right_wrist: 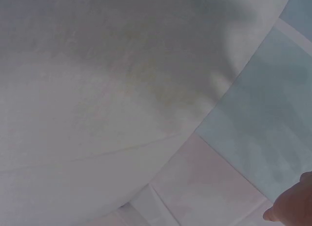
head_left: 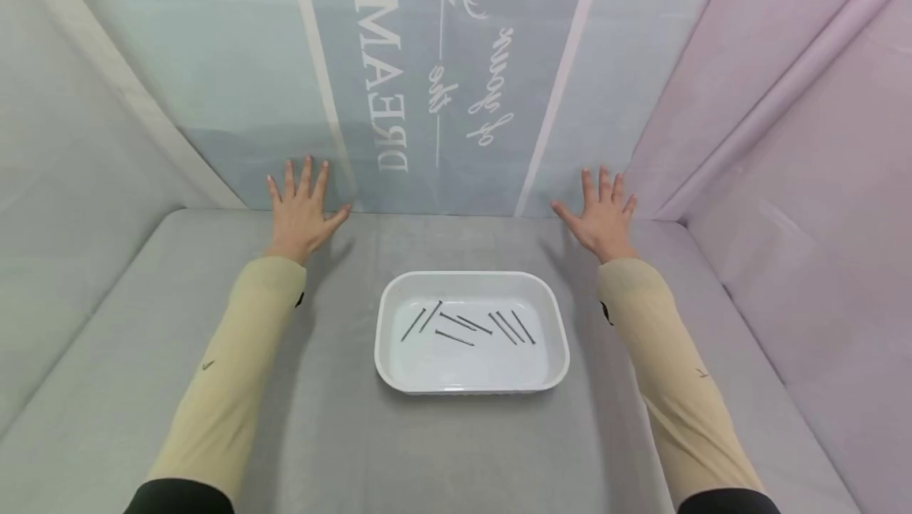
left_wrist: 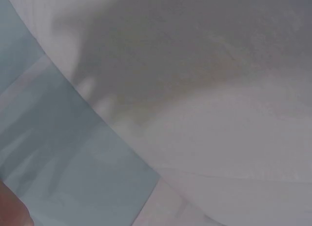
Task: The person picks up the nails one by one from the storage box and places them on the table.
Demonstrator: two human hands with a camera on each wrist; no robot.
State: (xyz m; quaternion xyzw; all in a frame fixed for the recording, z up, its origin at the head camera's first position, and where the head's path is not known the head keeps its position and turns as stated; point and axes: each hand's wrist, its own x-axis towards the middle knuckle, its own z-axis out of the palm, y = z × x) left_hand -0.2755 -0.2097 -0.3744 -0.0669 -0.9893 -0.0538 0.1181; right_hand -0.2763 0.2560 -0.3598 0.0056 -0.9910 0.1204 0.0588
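My left hand (head_left: 299, 217) is held out flat on the far left, palm down with its fingers spread, and holds nothing. On the far right my right hand (head_left: 602, 221) is spread the same way and is also bare. Between the forearms and nearer to me stands a white rectangular tray (head_left: 470, 378). Several thin dark nails (head_left: 454, 337) lie scattered inside it at various angles. Neither hand touches the tray. Each wrist view shows just a bit of hand at a lower corner, with the hand's shadow on the cloth.
Grey cloth (head_left: 456, 451) covers the table. At its far edge rises a blue-grey fabric backdrop (head_left: 456, 189) with mirrored white lettering. Pale fabric walls (head_left: 64, 181) close off the left side, and pinkish ones (head_left: 805, 181) the right.
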